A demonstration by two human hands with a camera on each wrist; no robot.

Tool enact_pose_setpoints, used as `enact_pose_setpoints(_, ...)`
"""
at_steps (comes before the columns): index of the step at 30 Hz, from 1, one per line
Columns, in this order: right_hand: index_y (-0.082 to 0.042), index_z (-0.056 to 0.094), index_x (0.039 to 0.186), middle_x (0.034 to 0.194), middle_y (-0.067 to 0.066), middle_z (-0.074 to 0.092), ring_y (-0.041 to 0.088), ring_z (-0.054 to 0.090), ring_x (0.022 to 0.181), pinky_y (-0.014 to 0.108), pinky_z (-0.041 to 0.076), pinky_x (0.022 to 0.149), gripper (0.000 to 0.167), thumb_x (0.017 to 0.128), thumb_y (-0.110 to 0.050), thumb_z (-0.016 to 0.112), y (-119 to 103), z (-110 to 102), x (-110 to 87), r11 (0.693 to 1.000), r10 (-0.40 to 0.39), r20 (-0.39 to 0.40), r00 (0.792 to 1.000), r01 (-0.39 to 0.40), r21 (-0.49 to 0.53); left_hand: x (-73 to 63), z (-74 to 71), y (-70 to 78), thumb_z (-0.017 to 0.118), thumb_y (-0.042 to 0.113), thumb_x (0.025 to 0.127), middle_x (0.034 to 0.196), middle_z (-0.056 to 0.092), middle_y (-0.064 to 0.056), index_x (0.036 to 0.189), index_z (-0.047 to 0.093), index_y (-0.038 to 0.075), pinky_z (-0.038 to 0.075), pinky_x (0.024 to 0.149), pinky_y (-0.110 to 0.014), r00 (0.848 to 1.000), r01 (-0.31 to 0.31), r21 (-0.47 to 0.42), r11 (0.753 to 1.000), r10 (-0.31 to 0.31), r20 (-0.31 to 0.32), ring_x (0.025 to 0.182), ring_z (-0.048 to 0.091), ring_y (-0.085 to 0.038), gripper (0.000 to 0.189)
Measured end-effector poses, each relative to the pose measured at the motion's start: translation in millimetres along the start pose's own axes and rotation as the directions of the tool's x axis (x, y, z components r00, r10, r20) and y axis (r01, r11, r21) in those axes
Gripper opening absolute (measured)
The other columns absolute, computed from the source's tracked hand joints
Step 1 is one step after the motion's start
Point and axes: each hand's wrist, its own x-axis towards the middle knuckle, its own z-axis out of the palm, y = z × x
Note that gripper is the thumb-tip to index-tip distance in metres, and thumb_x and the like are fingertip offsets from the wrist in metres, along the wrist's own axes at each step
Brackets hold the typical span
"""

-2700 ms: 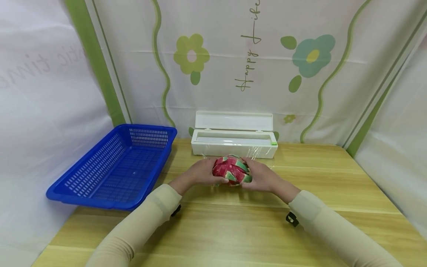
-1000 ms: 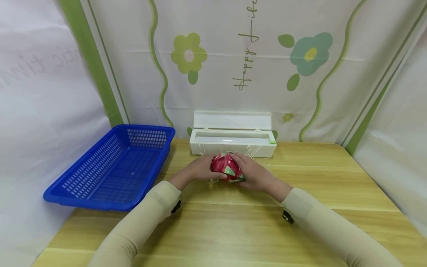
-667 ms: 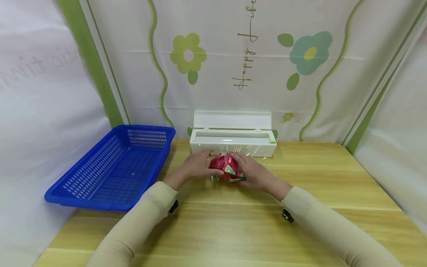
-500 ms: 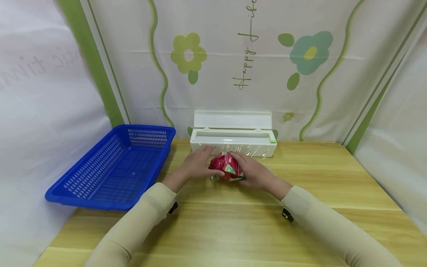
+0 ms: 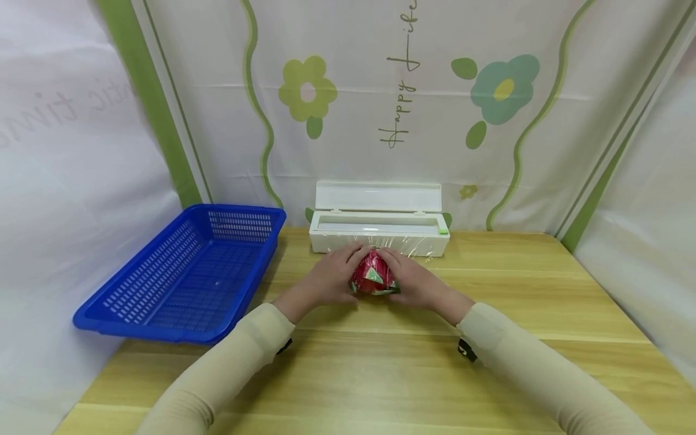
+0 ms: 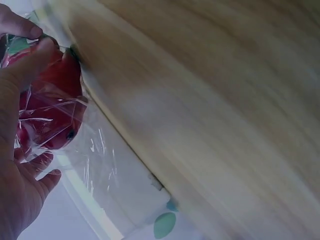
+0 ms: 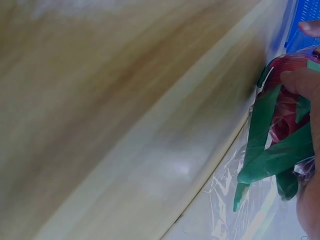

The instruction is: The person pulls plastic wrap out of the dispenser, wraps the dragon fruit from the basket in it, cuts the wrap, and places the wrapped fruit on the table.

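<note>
A red dragon fruit [image 5: 375,279] with green scale tips sits between both hands near the middle of the table, wrapped in clear cling film [image 6: 100,155]. My left hand [image 5: 330,279] holds its left side, fingers over the top and thumb low at the front. On the opposite side, my right hand [image 5: 417,284] grips the fruit with curled fingers. In the right wrist view, long green scales [image 7: 280,157] show under the film. The film stretches from the fruit to the front of a white cling film dispenser [image 5: 380,241], whose lid is raised. The fruit's underside is hidden.
At the left stands a blue plastic basket [image 5: 239,302] with slotted sides. The dispenser is at the table's back edge, with a small green piece [image 5: 443,231] at its right end. Printed white curtains [image 5: 359,157] enclose the wooden table [image 5: 370,374].
The dragon fruit has turned since the earliest frame and shifted slightly left. My left hand loosened and drew back from it, then moved right and closed in on it again. The right hand kept hold.
</note>
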Motion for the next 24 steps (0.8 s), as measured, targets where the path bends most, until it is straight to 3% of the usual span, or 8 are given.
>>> enact_pose_setpoints(7,0.000,0.024,0.148,0.144,0.022,0.038,0.037,0.046,0.126,0.048,0.040,0.102,0.104,0.069,-0.018,0.088,0.5,2.3,0.6,0.999,0.029,0.012,1.000,-0.029,0.013,1.9,6.1,-2.0,0.091,0.028,0.067,0.146,0.038,-0.023,0.150,0.025,0.003,0.038,0.105,-0.046,0.997,-0.046,0.008,0.999,0.046,-0.065,0.131,0.043,-0.034,0.110)
enact_pose_setpoints(18,0.000,0.025,0.148,0.144,0.021,0.039,0.035,0.043,0.129,0.046,0.038,0.105,0.103,0.068,-0.017,0.088,0.2,1.2,1.9,0.998,0.056,0.034,0.998,-0.057,0.035,1.2,9.0,-4.9,0.088,0.031,0.071,0.141,0.044,-0.023,0.147,0.030,0.000,0.043,0.101,-0.044,0.988,-0.093,0.069,0.993,0.100,-0.119,0.125,0.048,-0.033,0.100)
enact_pose_setpoints(24,-0.003,0.027,0.146,0.141,0.016,0.043,0.029,0.045,0.128,0.042,0.039,0.104,0.100,0.067,-0.014,0.088,2.1,-1.8,2.8,0.994,0.030,0.008,1.000,-0.031,0.106,2.4,4.9,-3.8,0.087,0.031,0.072,0.139,0.044,-0.017,0.147,0.029,0.001,0.044,0.100,-0.040,0.991,-0.083,0.022,0.996,0.085,-0.104,0.121,0.051,-0.029,0.099)
